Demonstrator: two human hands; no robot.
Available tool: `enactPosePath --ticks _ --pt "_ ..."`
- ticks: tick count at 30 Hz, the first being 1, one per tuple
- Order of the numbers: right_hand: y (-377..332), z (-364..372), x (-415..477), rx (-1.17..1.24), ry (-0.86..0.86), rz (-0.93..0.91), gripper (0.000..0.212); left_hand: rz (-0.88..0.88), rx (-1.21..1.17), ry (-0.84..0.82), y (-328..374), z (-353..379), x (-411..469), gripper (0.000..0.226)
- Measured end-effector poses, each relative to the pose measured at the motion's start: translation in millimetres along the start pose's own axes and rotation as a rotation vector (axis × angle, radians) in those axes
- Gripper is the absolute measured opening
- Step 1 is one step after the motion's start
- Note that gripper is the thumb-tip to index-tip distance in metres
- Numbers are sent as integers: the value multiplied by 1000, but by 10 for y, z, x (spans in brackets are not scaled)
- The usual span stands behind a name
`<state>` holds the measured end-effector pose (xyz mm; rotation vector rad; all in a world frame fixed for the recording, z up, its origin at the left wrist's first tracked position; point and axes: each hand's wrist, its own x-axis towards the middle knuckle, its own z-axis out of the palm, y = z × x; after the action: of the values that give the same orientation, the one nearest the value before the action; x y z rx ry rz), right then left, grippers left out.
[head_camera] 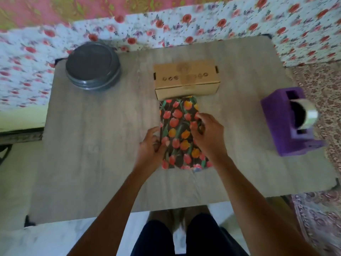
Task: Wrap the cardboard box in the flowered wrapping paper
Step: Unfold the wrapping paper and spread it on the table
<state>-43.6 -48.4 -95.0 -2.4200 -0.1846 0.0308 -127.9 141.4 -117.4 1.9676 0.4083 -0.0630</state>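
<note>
A gray wooden worktop [92, 145] stands in front of a white cloth [203, 26] with red flowers on it. The cardboard box [186, 78] sits shut at the far middle of the worktop. The flowered wrapping paper [177, 126] lies folded in a long strip just near of the box, its far end right at the box. The left hand [150, 143] curls its fingers [154, 131] round the paper's left edge. The right hand [208, 133] holds the right edge with bent fingers [199, 117]. A round gray tin [93, 66] sits far left. A purple tape holder [282, 122] with a roll of tape [310, 113] stands on the right.
</note>
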Motion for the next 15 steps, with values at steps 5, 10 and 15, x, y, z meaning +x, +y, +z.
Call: enactPosePath --ticks 5,10,15 --pt "217 299 -10 170 257 -57 31 172 -59 8 -229 15 51 52" --pt "360 381 -61 265 273 -59 37 227 -138 2 -296 30 57 51" --pt "402 402 -110 194 244 -70 42 242 -160 1 -362 44 82 45"
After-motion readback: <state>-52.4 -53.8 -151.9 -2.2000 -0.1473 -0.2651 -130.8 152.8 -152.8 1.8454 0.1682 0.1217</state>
